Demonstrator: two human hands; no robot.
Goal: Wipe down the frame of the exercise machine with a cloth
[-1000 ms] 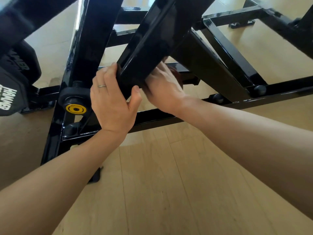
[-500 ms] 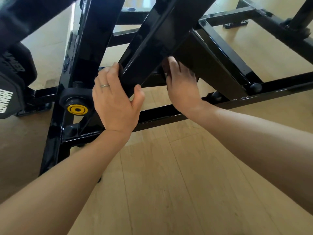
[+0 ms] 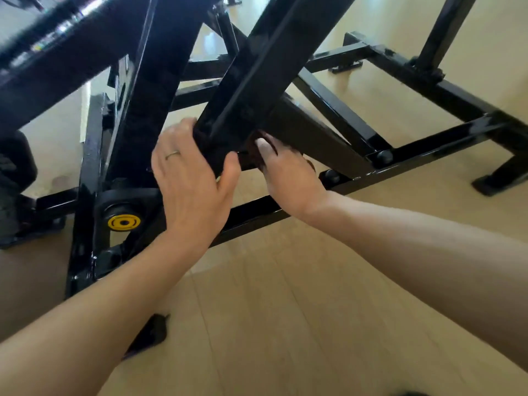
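The exercise machine's black steel frame (image 3: 428,144) fills the upper view. A slanted black beam (image 3: 257,81) runs down to the centre. My left hand (image 3: 191,181), with a ring on one finger, grips the beam's lower end, thumb on the near face and fingers wrapped over the far edge. My right hand (image 3: 288,175) reaches under the same end from the right. It presses a dark brown cloth (image 3: 253,144) against the beam's underside. Only small edges of the cloth show around the thumb and fingers. The right fingertips are hidden behind the beam.
A pivot with a yellow cap (image 3: 123,222) sits low on the left upright. A black pad (image 3: 14,167) stands at the far left. Cross bars and feet of the frame spread to the right over the pale wooden floor (image 3: 285,310).
My right hand slid up the beam's underside, then came back down to its lower end. My left hand kept its grip. The view moved closer and tilted upward.
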